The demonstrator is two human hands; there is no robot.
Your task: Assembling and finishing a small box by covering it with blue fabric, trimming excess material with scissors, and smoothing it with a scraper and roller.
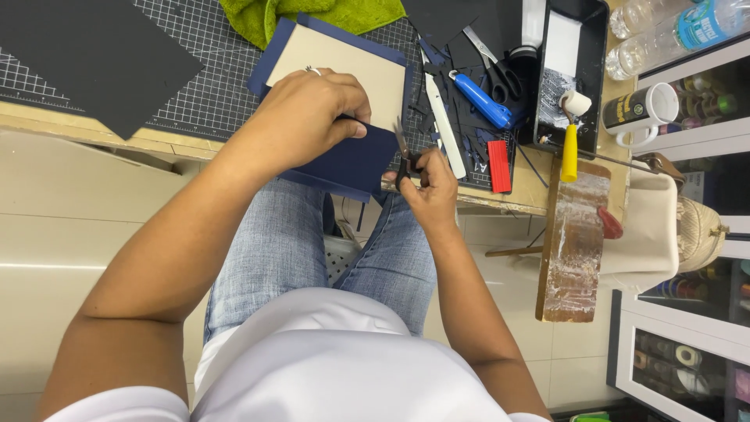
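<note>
- Centre of the frame: a seated person's left hand (308, 117) presses down and pinches a navy-blue covering sheet (351, 160) wrapped around a tan board (344, 66), the piece lying at the near edge of a gridded cutting mat (211, 86).
- Just right of centre, the right hand (430, 187) is clenched around a small pair of scissors (403, 152), blades pointing up at the navy sheet's lower right corner.
- Progress, as far as it shows: the tan board already sits on the navy sheet, with a blue margin showing along its upper and left sides; the near flap looks folded over under the left hand. The corner at the scissors appears to be the part in hand now; whether other corners are trimmed cannot be told.
- Upper right: a blue-handled utility knife (480, 100), a larger pair of scissors (496, 66) and a red bar-shaped object (499, 166) lie on the mat among dark offcuts.
- Right of them, a black tray (598, 70) holds a small roller with a yellow handle (570, 141), resting on a glue-smeared wooden board (574, 242).
- Upper left: a black sheet (94, 55); top centre, a green towel (312, 14).
</note>
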